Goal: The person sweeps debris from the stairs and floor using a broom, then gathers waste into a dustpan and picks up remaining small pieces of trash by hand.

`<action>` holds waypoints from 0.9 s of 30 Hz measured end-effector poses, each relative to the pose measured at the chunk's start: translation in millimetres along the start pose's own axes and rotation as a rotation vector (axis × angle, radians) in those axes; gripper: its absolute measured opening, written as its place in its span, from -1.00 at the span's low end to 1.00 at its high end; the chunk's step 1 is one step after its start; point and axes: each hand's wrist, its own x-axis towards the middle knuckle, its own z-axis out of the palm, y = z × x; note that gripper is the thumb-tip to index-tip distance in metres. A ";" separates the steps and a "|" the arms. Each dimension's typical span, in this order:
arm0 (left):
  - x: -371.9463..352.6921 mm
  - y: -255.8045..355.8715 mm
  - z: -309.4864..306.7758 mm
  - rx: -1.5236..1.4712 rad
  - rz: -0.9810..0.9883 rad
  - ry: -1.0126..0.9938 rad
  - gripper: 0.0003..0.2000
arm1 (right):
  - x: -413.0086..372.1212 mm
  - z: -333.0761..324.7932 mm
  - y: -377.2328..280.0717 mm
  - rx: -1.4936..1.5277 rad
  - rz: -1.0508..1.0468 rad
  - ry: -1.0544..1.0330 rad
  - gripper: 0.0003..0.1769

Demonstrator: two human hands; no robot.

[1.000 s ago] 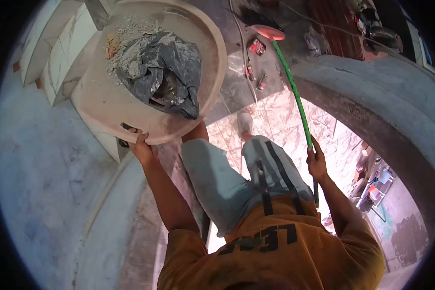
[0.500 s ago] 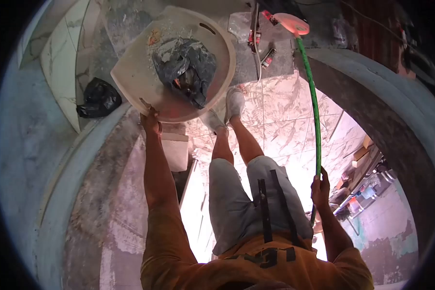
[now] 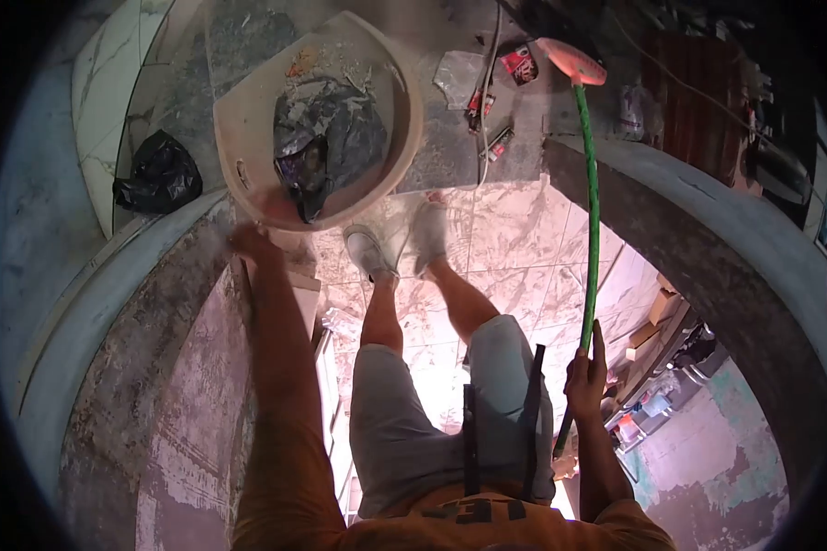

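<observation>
My right hand (image 3: 586, 378) is wrapped round the green handle (image 3: 591, 211) of a broom, whose pinkish-orange head (image 3: 572, 62) points away from me at the far end. My left hand (image 3: 255, 246) is smeared by motion just below the near left rim of a large beige tub (image 3: 412, 119); its fingers do not show clearly. Inside the tub lie a crumpled dark plastic bag (image 3: 349, 133) and pale debris.
A black plastic bag (image 3: 161, 174) sits left of the tub. Red wrappers (image 3: 520, 64) and a clear plastic sheet (image 3: 458, 78) litter the dusty floor near a cable (image 3: 487, 110). A curved low wall edge (image 3: 671, 197) runs along the right. Boxes (image 3: 663, 305) stand beyond it.
My left hand has come off the tub's rim and moved down and left. The tub now appears slightly left and turned. My feet have shifted; my right hand keeps holding the broom.
</observation>
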 end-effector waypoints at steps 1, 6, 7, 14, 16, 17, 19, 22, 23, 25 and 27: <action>-35.0 -22.9 9.5 0.309 0.089 0.078 -0.81 | 5.5 -0.7 -7.8 0.022 0.000 0.014 -0.41; -240.5 71.1 94.2 -0.540 -0.588 -0.574 -0.80 | 40.7 -14.7 -16.5 0.001 -0.082 0.021 -0.41; -258.8 121.0 105.6 -0.530 -0.768 -0.726 -0.74 | 50.0 -20.7 -14.1 0.023 -0.087 0.009 -0.41; -350.8 198.2 286.1 0.193 -0.303 -0.919 -0.38 | 109.3 -59.4 13.3 0.039 -0.057 -0.072 -0.34; -361.3 214.8 304.6 0.342 -0.401 -0.738 -0.46 | 119.1 -61.8 7.9 0.065 0.020 -0.052 -0.30; -361.0 214.6 307.7 0.215 -0.501 -0.778 -0.65 | 124.2 -62.0 3.2 0.035 0.030 -0.066 -0.29; -372.7 201.9 315.2 0.182 -0.223 -0.701 -0.74 | 131.4 -59.3 2.5 0.021 -0.020 -0.090 -0.32; -378.2 185.9 310.0 -0.006 0.088 -0.740 -0.79 | 137.4 -57.3 -6.1 0.053 -0.037 -0.139 -0.32; -377.7 198.6 296.4 -0.063 -0.049 -0.788 -0.75 | 137.8 -56.0 -9.8 0.056 -0.055 -0.157 -0.32; -374.9 219.9 283.9 -0.063 -0.228 -0.822 -0.60 | 138.1 -57.2 -10.0 0.054 -0.091 -0.172 -0.33; -368.4 231.8 291.6 -0.030 -0.209 -0.788 -0.59 | 140.1 -59.4 -14.3 0.065 -0.087 -0.169 -0.29</action>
